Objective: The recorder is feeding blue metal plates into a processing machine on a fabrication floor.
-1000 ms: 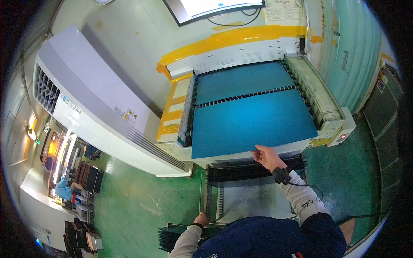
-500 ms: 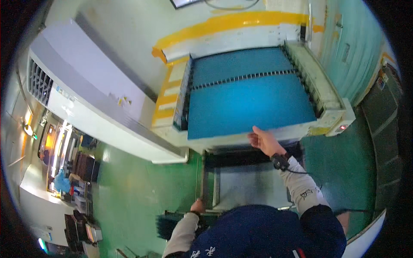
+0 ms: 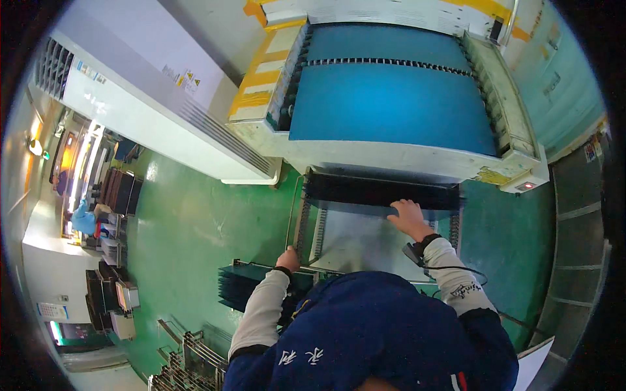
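Note:
My right hand (image 3: pixel 409 218) is over the near edge of a row of dark panels (image 3: pixel 365 191), its fingers loosely spread with nothing seen between them. Whether the fingertips touch the panels is hard to tell. Those panels stand close together at the far end of a metal rack (image 3: pixel 302 218). My left hand (image 3: pixel 287 259) is closed around the thin bar at the rack's left side. Beyond the rack, a large blue panel (image 3: pixel 391 107) lies flat on a roller conveyor machine (image 3: pixel 512 107). Another blue panel (image 3: pixel 388 44) lies behind it, past a row of small rollers.
A tall white air-conditioning cabinet (image 3: pixel 150 124) stands to the left. Close to my left arm is a second stack of dark panels (image 3: pixel 238 287). Another metal rack (image 3: pixel 189 365) stands at the lower left. A dark grey partition (image 3: pixel 580 241) runs along the right side.
My right hand has moved from the blue panel's front edge down to the dark panels in the rack. My left hand stays at the rack's left side. The view has tilted downward.

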Demonstrator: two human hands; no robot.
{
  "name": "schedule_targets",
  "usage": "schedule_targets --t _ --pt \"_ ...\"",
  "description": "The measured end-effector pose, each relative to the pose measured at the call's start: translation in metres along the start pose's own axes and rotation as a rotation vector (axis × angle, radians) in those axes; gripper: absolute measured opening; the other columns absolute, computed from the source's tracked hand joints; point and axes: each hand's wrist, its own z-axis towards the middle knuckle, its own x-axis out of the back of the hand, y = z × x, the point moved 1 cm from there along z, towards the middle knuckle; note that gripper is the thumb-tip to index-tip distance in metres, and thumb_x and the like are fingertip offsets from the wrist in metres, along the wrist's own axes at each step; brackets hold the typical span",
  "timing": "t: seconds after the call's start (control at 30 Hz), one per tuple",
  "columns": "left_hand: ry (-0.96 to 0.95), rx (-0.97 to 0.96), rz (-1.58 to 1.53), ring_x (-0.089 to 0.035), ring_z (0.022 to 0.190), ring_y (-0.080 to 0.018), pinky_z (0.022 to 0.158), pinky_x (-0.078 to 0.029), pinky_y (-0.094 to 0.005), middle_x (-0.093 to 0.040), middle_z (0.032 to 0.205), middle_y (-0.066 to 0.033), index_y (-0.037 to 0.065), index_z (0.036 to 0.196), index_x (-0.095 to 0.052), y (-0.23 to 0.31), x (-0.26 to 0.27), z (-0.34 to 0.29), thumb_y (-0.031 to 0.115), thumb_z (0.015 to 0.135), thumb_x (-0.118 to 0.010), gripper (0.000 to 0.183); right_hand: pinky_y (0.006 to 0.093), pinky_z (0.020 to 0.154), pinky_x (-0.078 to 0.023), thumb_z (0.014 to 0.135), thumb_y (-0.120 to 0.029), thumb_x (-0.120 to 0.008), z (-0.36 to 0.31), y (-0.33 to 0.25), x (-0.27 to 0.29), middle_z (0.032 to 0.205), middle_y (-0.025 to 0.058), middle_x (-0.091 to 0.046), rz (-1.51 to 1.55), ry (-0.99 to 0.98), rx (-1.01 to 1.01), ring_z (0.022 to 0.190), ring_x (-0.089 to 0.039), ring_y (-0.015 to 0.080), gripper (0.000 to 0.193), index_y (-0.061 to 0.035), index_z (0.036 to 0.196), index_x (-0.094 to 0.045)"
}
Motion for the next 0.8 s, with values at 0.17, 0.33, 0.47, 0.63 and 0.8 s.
schedule_targets --t 0.17,0.33,0.47,0.63,0.8 --pt "-0.038 0.025 -0.027 -0.064 0.102 -0.0431 0.086 -0.053 -0.0495 -0.066 0.105 -0.0275 -0.002 0.111 -0.048 0.0 -0.004 0.005 0.012 0.084 -0.055 0.031 0.0453 0.088 -0.045 0.08 -0.033 -0.066 0.002 0.019 -0.021 0.1 0.0128 -0.066 -0.081 -0.059 -0.055 0.101 -0.061 0.032 0.032 -0.0073 0.099 -0.069" --pt "-0.016 0.035 -0.02 -0.064 0.103 -0.0434 0.087 -0.052 -0.0507 -0.066 0.106 -0.0279 -0.003 0.111 -0.048 0.005 -0.001 0.003 0.015 0.088 -0.05 0.029 0.0456 0.083 -0.046 0.084 -0.03 -0.064 -0.001 0.019 -0.036 0.095 0.0104 -0.067 -0.279 -0.009 -0.093 0.097 -0.063 0.0299 0.024 -0.0077 0.09 -0.068" --pt "-0.014 0.026 -0.072 -0.064 0.102 -0.0437 0.087 -0.052 -0.0511 -0.066 0.105 -0.0282 -0.002 0.11 -0.05 -0.015 -0.02 0.022 0.017 0.088 -0.05 0.029 0.0459 0.082 -0.046 0.084 -0.029 -0.064 0.002 0.011 -0.028 0.093 0.0103 -0.067 -0.295 0.008 -0.068 0.096 -0.063 0.0299 0.022 -0.0082 0.088 -0.068" --pt "0.003 -0.026 0.016 -0.064 0.103 -0.0436 0.088 -0.052 -0.0509 -0.066 0.106 -0.0285 -0.001 0.109 -0.053 -0.034 -0.039 0.035 0.016 0.088 -0.053 0.028 0.0469 0.082 -0.045 0.084 -0.03 -0.065 0.007 0.006 -0.028 0.092 0.0108 -0.068 -0.298 0.055 -0.054 0.093 -0.064 0.0311 0.022 -0.0093 0.088 -0.068" --pt "-0.044 0.023 -0.084 -0.063 0.105 -0.0443 0.089 -0.051 -0.0513 -0.065 0.11 -0.0281 -0.002 0.112 -0.053 -0.012 -0.02 0.024 0.022 0.089 -0.051 0.033 0.0467 0.082 -0.046 0.082 -0.032 -0.066 0.008 0.016 -0.031 0.091 0.0114 -0.068 -0.322 0.054 -0.081 0.092 -0.065 0.0314 0.023 -0.0093 0.087 -0.069"
